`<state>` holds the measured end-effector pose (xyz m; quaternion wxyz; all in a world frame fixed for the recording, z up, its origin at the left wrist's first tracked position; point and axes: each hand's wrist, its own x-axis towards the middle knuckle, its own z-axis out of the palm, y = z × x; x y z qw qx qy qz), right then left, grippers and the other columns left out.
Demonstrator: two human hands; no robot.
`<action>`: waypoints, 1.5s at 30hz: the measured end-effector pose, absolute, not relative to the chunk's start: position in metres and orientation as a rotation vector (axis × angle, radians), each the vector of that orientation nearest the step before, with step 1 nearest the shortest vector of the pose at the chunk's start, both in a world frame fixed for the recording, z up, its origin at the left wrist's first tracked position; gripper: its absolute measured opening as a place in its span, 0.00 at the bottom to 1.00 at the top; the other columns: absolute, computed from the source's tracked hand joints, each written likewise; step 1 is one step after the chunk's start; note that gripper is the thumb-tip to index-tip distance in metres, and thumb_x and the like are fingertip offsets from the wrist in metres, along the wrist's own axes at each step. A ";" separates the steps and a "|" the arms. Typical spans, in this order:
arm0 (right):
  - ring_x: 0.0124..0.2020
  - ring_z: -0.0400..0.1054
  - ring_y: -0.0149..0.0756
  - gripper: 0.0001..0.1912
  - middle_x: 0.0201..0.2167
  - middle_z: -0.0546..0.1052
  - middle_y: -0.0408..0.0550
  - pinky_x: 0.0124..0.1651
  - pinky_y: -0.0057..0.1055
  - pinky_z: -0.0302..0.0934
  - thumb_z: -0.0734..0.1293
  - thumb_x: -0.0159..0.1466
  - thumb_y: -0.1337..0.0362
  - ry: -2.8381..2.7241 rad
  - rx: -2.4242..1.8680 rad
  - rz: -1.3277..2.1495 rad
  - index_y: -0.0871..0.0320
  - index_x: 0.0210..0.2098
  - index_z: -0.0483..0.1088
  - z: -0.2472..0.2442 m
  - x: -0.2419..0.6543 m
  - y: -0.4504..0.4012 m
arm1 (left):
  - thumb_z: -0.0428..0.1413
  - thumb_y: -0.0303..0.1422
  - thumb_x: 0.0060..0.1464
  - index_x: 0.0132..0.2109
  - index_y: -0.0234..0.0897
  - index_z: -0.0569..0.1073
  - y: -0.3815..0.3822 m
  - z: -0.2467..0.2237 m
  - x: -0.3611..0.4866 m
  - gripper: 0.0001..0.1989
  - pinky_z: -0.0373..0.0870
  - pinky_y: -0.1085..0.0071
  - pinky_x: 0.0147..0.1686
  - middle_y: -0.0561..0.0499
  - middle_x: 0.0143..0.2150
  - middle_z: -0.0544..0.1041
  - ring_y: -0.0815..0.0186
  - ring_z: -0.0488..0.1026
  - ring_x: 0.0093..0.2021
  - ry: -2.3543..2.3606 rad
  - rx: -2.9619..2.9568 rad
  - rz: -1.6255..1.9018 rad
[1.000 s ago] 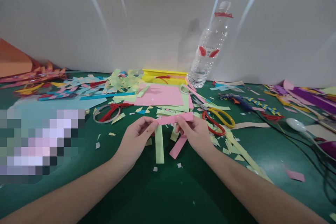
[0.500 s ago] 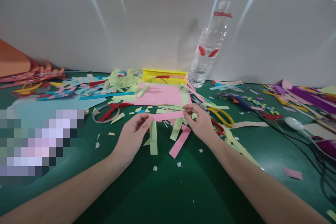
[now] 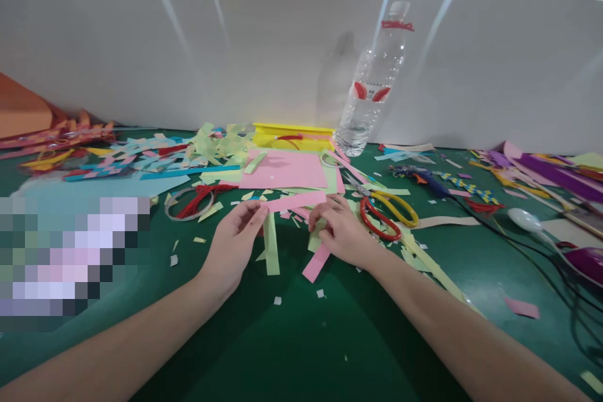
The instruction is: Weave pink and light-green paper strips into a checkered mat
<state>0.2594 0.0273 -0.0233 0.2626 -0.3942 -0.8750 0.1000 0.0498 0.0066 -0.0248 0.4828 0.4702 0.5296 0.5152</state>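
Between thumb and fingers, my left hand [image 3: 233, 239] pinches the left end of a pink paper strip [image 3: 294, 201]. A light green paper strip [image 3: 272, 254] hangs down from that same end. My right hand [image 3: 346, 232] is at the pink strip's right end with curled fingers, closed at a second light green strip [image 3: 315, 240]; the fingers partly hide their contact with it. Another pink strip [image 3: 315, 266] slants down from under the right hand. Scissors [image 3: 380, 221] with red and yellow handles lie just right of that hand.
Behind the hands lies a pink paper sheet [image 3: 287, 169]. A clear water bottle [image 3: 372, 88] leans against the white wall. Red cord [image 3: 205, 200], coloured paper scraps [image 3: 146, 154] and a purple glue gun [image 3: 584, 262] with a cable are on the green table [image 3: 292, 352].
My right hand has moved down and left from the pink strip's right end, its fingers curling at the hanging green strip. The scissors' red handle shows more. My left hand keeps its pinch.
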 end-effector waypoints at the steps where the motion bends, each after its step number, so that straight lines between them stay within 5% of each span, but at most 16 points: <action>1: 0.40 0.67 0.38 0.14 0.32 0.73 0.44 0.62 0.51 0.45 0.56 0.51 0.80 -2.361 -1.068 0.262 0.54 0.29 0.60 -0.024 0.259 0.028 | 0.58 0.45 0.51 0.38 0.40 0.72 0.006 -0.024 0.050 0.14 0.65 0.72 0.34 0.55 0.31 0.70 0.67 0.66 0.32 1.290 1.145 1.253; 12: 0.35 0.65 0.39 0.15 0.28 0.70 0.45 0.46 0.42 0.57 0.55 0.56 0.77 -1.914 -1.133 0.069 0.55 0.38 0.62 -0.024 0.256 0.023 | 0.60 0.47 0.46 0.37 0.38 0.73 0.007 -0.021 0.051 0.18 0.65 0.72 0.33 0.53 0.31 0.70 0.67 0.66 0.32 1.291 1.087 1.306; 19: 0.33 0.64 0.35 0.18 0.30 0.66 0.45 0.35 0.32 0.60 0.53 0.58 0.77 -1.702 -1.189 0.347 0.56 0.45 0.59 -0.025 0.258 0.022 | 0.61 0.47 0.46 0.38 0.38 0.73 0.006 -0.021 0.051 0.18 0.65 0.71 0.33 0.53 0.32 0.70 0.66 0.66 0.33 1.301 1.077 1.295; 27: 0.33 0.65 0.35 0.16 0.31 0.67 0.47 0.35 0.33 0.60 0.51 0.59 0.77 -1.697 -1.124 0.291 0.56 0.29 0.64 -0.021 0.260 0.022 | 0.59 0.45 0.49 0.37 0.40 0.73 0.008 -0.024 0.051 0.15 0.65 0.72 0.34 0.55 0.31 0.70 0.68 0.66 0.32 1.293 1.098 1.307; 36: 0.33 0.65 0.34 0.17 0.35 0.69 0.47 0.35 0.32 0.61 0.55 0.58 0.73 -1.501 -1.262 0.535 0.56 0.45 0.65 -0.023 0.258 0.024 | 0.59 0.46 0.48 0.37 0.39 0.73 0.005 -0.021 0.051 0.16 0.64 0.71 0.33 0.55 0.31 0.70 0.67 0.66 0.31 1.301 1.089 1.292; 45: 0.33 0.67 0.33 0.18 0.31 0.68 0.43 0.38 0.32 0.62 0.56 0.59 0.74 -1.461 -1.153 0.647 0.54 0.47 0.61 -0.023 0.258 0.026 | 0.60 0.46 0.47 0.37 0.39 0.73 0.007 -0.021 0.052 0.16 0.64 0.72 0.33 0.55 0.31 0.70 0.68 0.66 0.31 1.300 1.076 1.295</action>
